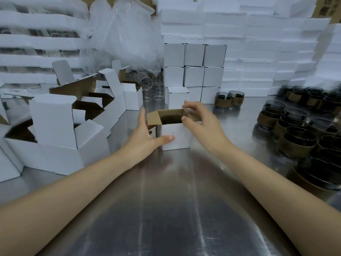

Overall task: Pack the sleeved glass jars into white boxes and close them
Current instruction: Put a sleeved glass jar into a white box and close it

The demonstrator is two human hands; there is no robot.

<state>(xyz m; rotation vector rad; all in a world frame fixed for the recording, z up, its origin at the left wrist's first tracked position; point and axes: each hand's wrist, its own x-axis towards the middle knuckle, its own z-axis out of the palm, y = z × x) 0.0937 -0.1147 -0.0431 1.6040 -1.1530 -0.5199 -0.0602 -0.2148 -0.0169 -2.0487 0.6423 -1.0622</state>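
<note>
— Sleeved dark glass jar (168, 119): where is it?

— Inside the small square white cardboard box (176, 135) on the brushed metal table (166, 200). Your left hand (145, 133) grips its smooth wall; your right hand (199, 121) pinches a brown inner flap (190, 113).

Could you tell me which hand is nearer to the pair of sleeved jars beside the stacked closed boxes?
Right. The right hand is at the open box's right flap, just left of the jars; the left hand holds its far side.
</note>
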